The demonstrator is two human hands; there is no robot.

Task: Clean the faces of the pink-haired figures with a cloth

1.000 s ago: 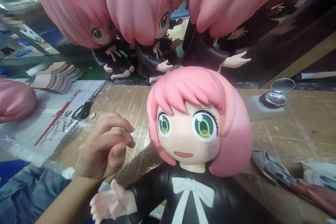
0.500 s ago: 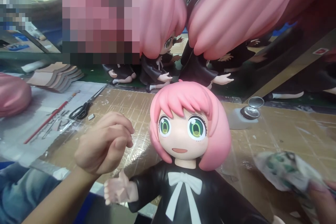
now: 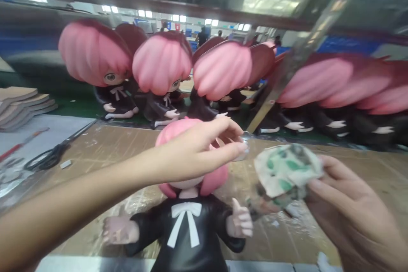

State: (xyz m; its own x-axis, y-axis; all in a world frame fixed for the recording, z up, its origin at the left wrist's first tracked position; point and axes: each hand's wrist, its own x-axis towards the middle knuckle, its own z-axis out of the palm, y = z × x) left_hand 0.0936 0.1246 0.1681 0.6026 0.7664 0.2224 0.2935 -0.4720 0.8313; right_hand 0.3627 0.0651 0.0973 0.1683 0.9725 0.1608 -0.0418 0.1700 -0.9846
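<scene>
White, green-patterned cloth (image 3: pixel 287 170), bunched seemingly for grip, is in right hand (image 3: pixel 347 191); left hand (image 3: pixel 207 146), loosely parted, screens pink-haired, black-dressed figure (image 3: pixel 188 210).

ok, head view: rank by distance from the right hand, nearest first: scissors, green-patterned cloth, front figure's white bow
1. Green-patterned cloth: held in the right hand.
2. White bow: on the front figure, left of that hand.
3. Black-handled scissors: well left of the figure.

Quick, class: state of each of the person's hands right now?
Left hand: open, nothing visibly held, in front of the nearest pink-haired figurine.
Right hand: closed on a green-patterned cloth.
</scene>
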